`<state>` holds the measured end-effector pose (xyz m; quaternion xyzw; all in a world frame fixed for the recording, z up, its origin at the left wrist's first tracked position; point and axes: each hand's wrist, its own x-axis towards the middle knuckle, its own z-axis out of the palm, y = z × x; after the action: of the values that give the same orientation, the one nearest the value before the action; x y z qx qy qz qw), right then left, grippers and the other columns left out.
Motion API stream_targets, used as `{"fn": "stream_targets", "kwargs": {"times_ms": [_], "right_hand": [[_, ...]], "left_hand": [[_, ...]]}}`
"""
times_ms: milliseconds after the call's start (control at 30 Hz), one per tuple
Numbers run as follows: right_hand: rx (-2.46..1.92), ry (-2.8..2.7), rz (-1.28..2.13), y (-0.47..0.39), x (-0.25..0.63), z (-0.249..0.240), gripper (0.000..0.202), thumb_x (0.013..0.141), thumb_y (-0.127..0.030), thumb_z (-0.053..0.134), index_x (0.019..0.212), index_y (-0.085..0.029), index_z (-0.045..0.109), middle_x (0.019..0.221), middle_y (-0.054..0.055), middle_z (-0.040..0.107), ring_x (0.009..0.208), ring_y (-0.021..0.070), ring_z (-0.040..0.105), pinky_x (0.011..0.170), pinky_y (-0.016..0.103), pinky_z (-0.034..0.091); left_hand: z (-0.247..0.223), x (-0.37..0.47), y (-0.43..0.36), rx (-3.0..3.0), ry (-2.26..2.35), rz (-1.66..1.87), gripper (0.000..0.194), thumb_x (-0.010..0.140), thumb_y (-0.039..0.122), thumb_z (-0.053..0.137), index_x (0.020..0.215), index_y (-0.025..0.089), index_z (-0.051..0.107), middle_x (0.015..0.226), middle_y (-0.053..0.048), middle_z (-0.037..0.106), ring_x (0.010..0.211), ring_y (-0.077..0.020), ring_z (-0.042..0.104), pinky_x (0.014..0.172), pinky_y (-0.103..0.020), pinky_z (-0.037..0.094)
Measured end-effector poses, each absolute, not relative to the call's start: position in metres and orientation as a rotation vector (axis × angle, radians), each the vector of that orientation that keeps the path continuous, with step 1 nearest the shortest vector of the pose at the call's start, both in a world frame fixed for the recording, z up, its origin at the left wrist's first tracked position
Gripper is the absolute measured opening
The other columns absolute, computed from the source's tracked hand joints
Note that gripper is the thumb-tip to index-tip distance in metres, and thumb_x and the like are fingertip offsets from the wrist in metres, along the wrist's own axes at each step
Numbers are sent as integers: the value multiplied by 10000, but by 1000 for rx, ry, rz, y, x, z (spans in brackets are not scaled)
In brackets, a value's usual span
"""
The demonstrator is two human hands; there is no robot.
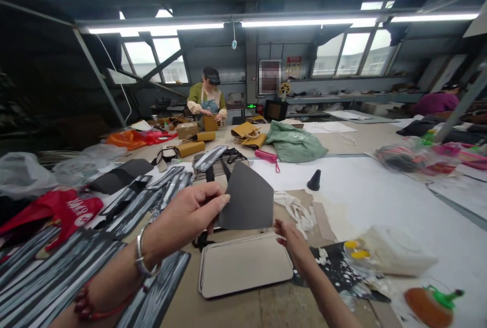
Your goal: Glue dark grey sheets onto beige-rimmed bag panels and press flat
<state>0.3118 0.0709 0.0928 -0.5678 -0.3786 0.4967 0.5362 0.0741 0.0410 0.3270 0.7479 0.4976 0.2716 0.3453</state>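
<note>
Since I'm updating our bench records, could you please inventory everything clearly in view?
panel: one, grey, centre
boards: at least two, beige, below panel
streaked sheets: several, black and white, left
bag: one, red, far left
cloth: one, green, centre back
pouch: one, pink, beside cloth
folded pieces: several, mustard, centre back
cone: one, black, right of panel
bottle: one, orange, lower right
lights: three, white, overhead
people: two, green and purple tops, background
left hand: one, holding panel
right hand: one, beside panel

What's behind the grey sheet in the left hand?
Behind the grey sheet, a striped bundle shows at its upper left and white cloth at its right; the rest is covered.
</note>
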Motion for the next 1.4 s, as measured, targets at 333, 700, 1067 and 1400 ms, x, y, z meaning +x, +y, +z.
{"fn": "stream_targets", "kwargs": {"times_ms": [333, 700, 1067, 1400], "right_hand": [[-1336, -804, 1145, 60, 333, 112, 383, 546, -509, 691, 654, -173, 543, 602, -34, 505, 566, 91, 434, 529, 206, 336], [-1840, -1474, 738, -9, 349, 9, 329, 717, -525, 391, 636, -212, 452, 599, 6, 495, 592, 165, 475, 581, 291, 382], [-2093, -1557, 575, 37, 341, 5, 297, 669, -506, 340, 637, -226, 436, 672, 71, 572, 675, 218, 539, 642, 330, 386], [-2206, -1596, 604, 48, 338, -11, 283, 654, -494, 338, 642, -232, 445, 708, 100, 604, 724, 251, 561, 664, 345, 395]], "left_hand": [[262, 35, 48, 1676, 1435, 795, 308, 719, 468, 484, 615, 178, 466, 457, 70, 439, 402, -76, 466, 403, -175, 322], [50, -1, 5, 1308, 1714, 565, 290, 716, 411, 396, 513, 208, 351, 406, 59, 381, 395, -106, 424, 465, -233, 339], [9, 11, 43, 1329, 1927, 513, 292, 764, 294, 412, 494, 190, 376, 456, 49, 397, 514, -107, 422, 512, -217, 267], [-3, 10, 55, 1268, 2004, 465, 273, 757, 226, 484, 491, 165, 472, 486, 36, 449, 544, -103, 430, 538, -218, 273]]}}
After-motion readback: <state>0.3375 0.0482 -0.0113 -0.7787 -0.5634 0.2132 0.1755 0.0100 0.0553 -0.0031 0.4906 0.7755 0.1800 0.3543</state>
